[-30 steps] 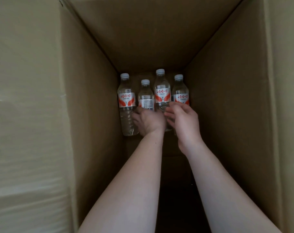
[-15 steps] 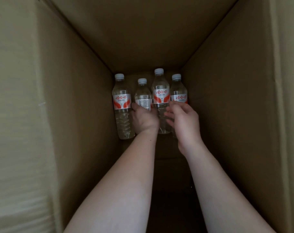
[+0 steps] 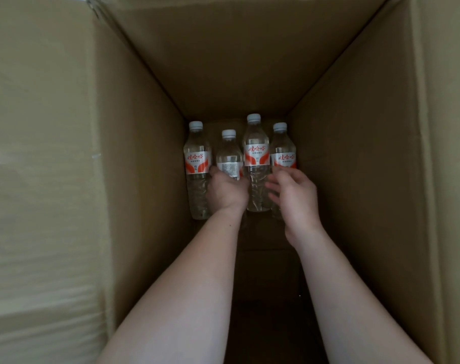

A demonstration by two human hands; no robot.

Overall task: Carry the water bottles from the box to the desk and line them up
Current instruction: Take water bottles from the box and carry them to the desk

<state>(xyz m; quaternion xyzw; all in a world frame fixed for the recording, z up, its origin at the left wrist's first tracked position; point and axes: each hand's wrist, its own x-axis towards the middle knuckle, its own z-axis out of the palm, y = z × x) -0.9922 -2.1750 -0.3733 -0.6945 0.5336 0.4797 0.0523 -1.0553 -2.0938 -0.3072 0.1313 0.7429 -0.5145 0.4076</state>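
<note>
You are reaching down into a deep cardboard box [image 3: 355, 179] with both hands; four water bottles are lying in a row on its floor at the 12 o'clock end, each with its long axis running from 6 to 12 o'clock and its cap pointing away from you; so the bodies, not the caps, are the ends facing your hands.

Your left hand [image 3: 227, 191] is curling over the lower body of the second bottle [image 3: 229, 158], with its fingers wrapping the plastic just below the label; this looks like a grip already in place; the far-left bottle [image 3: 197, 164] is lying just beside it at 9 o'clock, touching or nearly touching your knuckles.

Your right hand [image 3: 294, 195] is hanging with loosely curled fingers and holding nothing; the third bottle [image 3: 256, 164] is lying just at its 10 o'clock, and the far-right bottle [image 3: 284, 153] is running partly beneath it toward 12 o'clock; whether the fingertips are touching that label, you cannot tell.

Judging by this, the right hand is nearer to the two right-hand bottles; closing on one means wrapping across its width, then drawing it back toward 6 o'clock and upward; the surface is not in view.
</note>
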